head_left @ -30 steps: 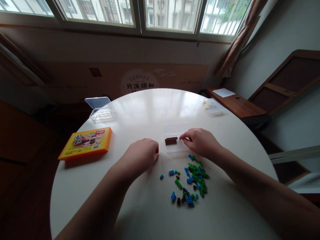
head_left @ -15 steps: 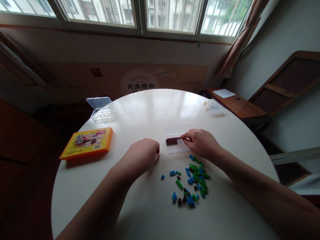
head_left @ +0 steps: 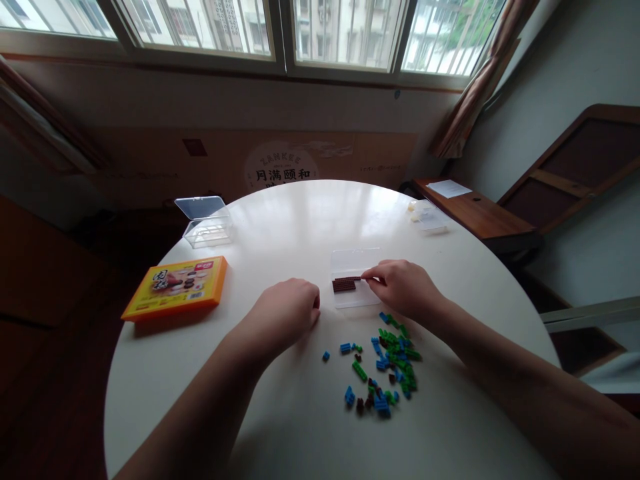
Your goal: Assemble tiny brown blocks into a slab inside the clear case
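A small brown brick plate (head_left: 345, 285) lies on a clear plastic lid (head_left: 356, 297) in the middle of the round white table (head_left: 280, 220). My right hand (head_left: 403, 288) rests beside it, thumb and forefinger pinched at the plate's right end. My left hand (head_left: 285, 315) lies curled in a loose fist on the table just left of the lid, and I cannot see anything in it. A scatter of several small blue, green and brown bricks (head_left: 385, 363) lies in front of my right hand.
An orange flat box (head_left: 175, 288) lies at the table's left edge. An open clear plastic box (head_left: 206, 223) stands behind it. Another small clear container (head_left: 427, 217) sits at the far right. A dark wooden side table (head_left: 480, 213) stands beyond the table on the right.
Both hands stay nearly where they were. The right hand's fingertips have shifted slightly at the brown plate's right end. The view has dipped a little.
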The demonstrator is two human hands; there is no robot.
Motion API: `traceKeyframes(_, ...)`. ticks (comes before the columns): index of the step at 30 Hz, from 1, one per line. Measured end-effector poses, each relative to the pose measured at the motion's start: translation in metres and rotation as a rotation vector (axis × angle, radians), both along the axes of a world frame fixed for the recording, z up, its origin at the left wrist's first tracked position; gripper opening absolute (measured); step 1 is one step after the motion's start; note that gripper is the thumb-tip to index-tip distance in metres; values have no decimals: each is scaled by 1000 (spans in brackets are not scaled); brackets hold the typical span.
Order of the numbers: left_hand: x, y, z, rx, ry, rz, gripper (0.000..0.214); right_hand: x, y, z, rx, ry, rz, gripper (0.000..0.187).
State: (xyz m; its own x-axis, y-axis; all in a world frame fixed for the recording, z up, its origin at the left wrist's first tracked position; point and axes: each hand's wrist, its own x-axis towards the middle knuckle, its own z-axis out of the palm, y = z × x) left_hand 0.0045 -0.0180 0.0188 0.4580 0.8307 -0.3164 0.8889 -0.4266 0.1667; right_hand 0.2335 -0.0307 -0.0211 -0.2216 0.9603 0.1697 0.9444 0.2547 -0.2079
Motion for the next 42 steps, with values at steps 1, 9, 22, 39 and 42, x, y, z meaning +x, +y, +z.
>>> traceKeyframes(1,0,0,0,-4,3,3,18,0,0,-1,2,0,0,27)
traceKeyframes(9,0,0,-1,8,-4,-4,18,0,0,0,11,18,8,27)
traceKeyframes(22,-1,0,1,-5,-3,1,17,-1,-3,-1,-16,-19,4,26)
traceKeyframes(39,-3,1,-4,-22,-29,12,17,0,-3,-4,-14,-2,9,25)
traceKeyframes(42,-3,1,-4,-23,-37,20,17,1,-2,-5,-13,3,5,24)
